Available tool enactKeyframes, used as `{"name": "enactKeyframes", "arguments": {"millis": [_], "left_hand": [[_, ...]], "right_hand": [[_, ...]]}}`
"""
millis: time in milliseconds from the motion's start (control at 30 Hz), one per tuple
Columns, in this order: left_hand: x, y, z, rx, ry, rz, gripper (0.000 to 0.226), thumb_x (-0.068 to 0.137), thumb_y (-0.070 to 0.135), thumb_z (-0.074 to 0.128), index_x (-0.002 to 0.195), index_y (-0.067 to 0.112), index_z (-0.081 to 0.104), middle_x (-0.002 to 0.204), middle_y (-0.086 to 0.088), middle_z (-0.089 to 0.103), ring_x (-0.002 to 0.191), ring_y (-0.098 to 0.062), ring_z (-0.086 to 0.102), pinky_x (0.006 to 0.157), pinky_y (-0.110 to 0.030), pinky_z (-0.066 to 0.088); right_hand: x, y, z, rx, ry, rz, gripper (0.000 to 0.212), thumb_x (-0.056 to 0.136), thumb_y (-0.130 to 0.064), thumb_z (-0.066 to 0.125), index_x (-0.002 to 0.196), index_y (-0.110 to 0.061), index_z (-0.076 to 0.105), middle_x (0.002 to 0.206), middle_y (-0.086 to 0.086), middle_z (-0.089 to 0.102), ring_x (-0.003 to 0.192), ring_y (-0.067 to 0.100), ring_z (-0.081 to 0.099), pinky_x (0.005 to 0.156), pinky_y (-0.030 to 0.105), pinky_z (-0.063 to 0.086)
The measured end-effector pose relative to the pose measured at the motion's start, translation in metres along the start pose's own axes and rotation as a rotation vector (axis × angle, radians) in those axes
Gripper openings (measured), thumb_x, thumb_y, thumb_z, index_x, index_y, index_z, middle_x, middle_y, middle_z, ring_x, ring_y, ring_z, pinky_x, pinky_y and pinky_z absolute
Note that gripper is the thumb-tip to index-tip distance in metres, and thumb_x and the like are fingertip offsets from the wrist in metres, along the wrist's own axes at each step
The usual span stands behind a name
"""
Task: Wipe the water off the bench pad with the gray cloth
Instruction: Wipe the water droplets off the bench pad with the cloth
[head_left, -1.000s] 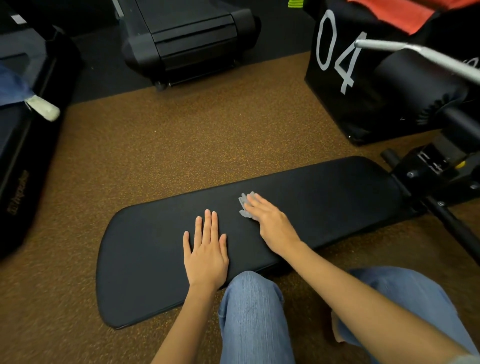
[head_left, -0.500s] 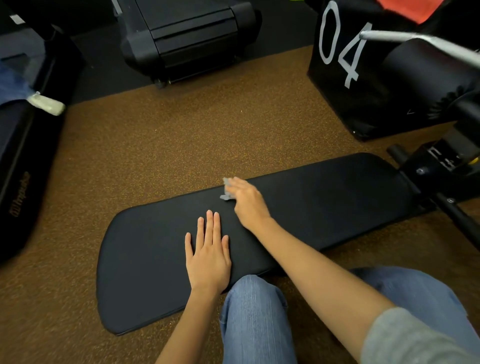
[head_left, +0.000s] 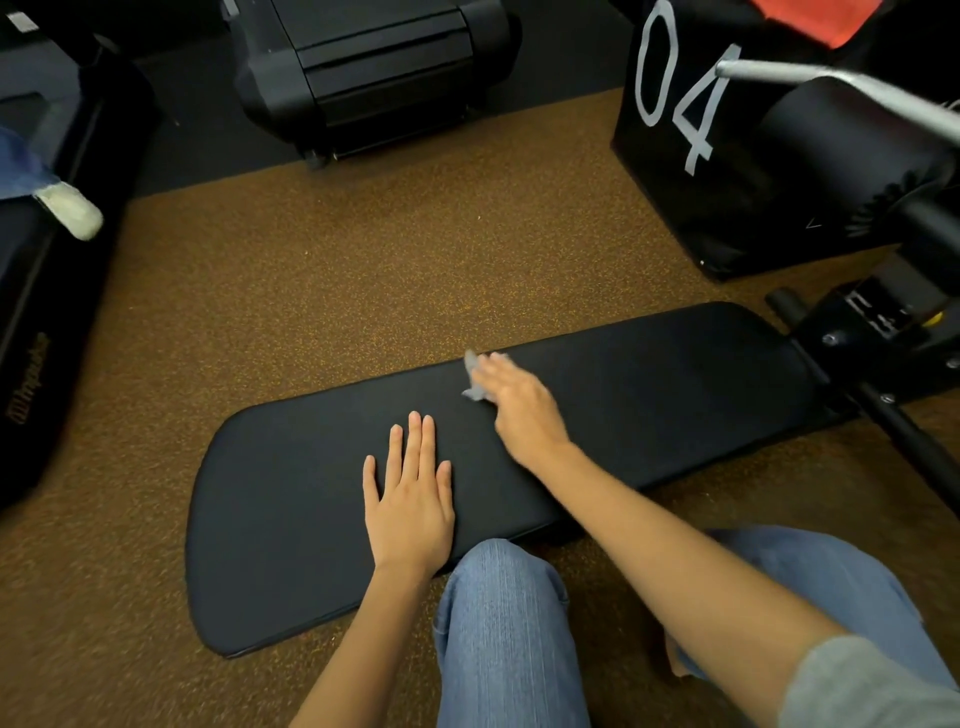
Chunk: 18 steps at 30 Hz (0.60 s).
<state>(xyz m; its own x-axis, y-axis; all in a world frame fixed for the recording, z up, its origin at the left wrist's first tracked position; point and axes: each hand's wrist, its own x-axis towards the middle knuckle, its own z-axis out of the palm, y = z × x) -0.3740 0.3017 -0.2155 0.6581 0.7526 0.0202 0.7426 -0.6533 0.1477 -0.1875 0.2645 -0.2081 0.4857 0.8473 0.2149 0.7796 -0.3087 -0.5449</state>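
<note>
A long black bench pad (head_left: 675, 384) lies across the brown floor in front of my knees. My left hand (head_left: 410, 499) rests flat on it near the front edge, fingers straight. My right hand (head_left: 514, 405) lies on the pad near its far edge, on top of the small gray cloth (head_left: 474, 382). Only a crumpled corner of the cloth shows past my fingertips. The hand is blurred, and I cannot see any water on the dark pad.
The bench's black frame and bar (head_left: 883, 374) join the pad at the right. A black box marked 04 (head_left: 691, 130) stands at the back right, under a silver bar (head_left: 841, 85). A treadmill base (head_left: 374, 73) sits behind, and dark equipment (head_left: 36, 291) along the left.
My right hand slid the cloth from the pad's middle towards the far edge and slightly left. My left hand stayed in place.
</note>
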Motion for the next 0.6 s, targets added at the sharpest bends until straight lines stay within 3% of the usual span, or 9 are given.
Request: {"name": "enactKeyframes", "arguments": {"millis": [100, 233, 300, 400, 533, 600], "left_hand": [[0.000, -0.003, -0.001, 0.006, -0.007, 0.018, 0.059, 0.101, 0.045, 0.003, 0.157, 0.028, 0.003, 0.164, 0.011, 0.003, 0.151, -0.010, 0.002, 0.121, -0.044, 0.012], [0.000, -0.002, -0.004, -0.004, -0.010, 0.019, 0.060, 0.100, 0.047, 0.000, 0.157, 0.028, 0.003, 0.164, 0.011, 0.003, 0.151, -0.011, 0.002, 0.122, -0.044, 0.011], [0.000, 0.000, -0.004, -0.005, -0.019, 0.013, 0.061, 0.099, 0.047, -0.001, 0.156, 0.028, 0.003, 0.163, 0.011, 0.002, 0.151, -0.011, 0.001, 0.122, -0.044, 0.011], [0.001, -0.001, -0.005, 0.006, -0.023, 0.017, 0.060, 0.100, 0.046, 0.003, 0.157, 0.028, 0.005, 0.163, 0.010, 0.004, 0.151, -0.011, 0.003, 0.121, -0.045, 0.014], [0.002, -0.004, -0.008, 0.027, -0.033, 0.031, 0.059, 0.101, 0.046, 0.009, 0.156, 0.026, 0.012, 0.163, 0.008, 0.011, 0.150, -0.012, 0.011, 0.119, -0.045, 0.021], [0.002, -0.004, -0.009, 0.014, -0.040, 0.038, 0.060, 0.100, 0.048, 0.006, 0.156, 0.028, 0.009, 0.163, 0.009, 0.008, 0.150, -0.011, 0.008, 0.119, -0.044, 0.019]], "right_hand": [[-0.006, 0.025, -0.010, -0.036, -0.019, -0.077, 0.077, 0.065, 0.027, 0.050, 0.133, -0.008, 0.055, 0.141, 0.010, 0.052, 0.135, 0.024, 0.043, 0.114, 0.033, 0.031], [-0.005, 0.070, -0.046, -0.095, 0.119, 0.254, 0.073, 0.072, 0.024, 0.052, 0.139, -0.006, 0.049, 0.147, 0.010, 0.045, 0.141, 0.023, 0.033, 0.117, 0.029, 0.021], [-0.004, 0.059, -0.044, -0.091, 0.183, 0.352, 0.068, 0.077, 0.020, 0.053, 0.140, -0.005, 0.047, 0.148, 0.010, 0.044, 0.142, 0.024, 0.033, 0.117, 0.032, 0.023], [-0.021, 0.014, -0.016, 0.039, 0.143, 0.180, 0.060, 0.075, 0.015, 0.049, 0.132, -0.005, 0.057, 0.137, 0.014, 0.055, 0.133, 0.029, 0.045, 0.114, 0.034, 0.030], [-0.075, -0.007, -0.010, 0.028, -0.047, -0.187, 0.077, 0.063, 0.024, 0.056, 0.132, -0.011, 0.057, 0.139, 0.005, 0.054, 0.133, 0.018, 0.045, 0.112, 0.026, 0.029], [-0.080, 0.022, -0.032, -0.026, 0.013, -0.121, 0.081, 0.057, 0.026, 0.055, 0.130, -0.010, 0.059, 0.138, 0.007, 0.055, 0.131, 0.022, 0.048, 0.113, 0.028, 0.028]]}}
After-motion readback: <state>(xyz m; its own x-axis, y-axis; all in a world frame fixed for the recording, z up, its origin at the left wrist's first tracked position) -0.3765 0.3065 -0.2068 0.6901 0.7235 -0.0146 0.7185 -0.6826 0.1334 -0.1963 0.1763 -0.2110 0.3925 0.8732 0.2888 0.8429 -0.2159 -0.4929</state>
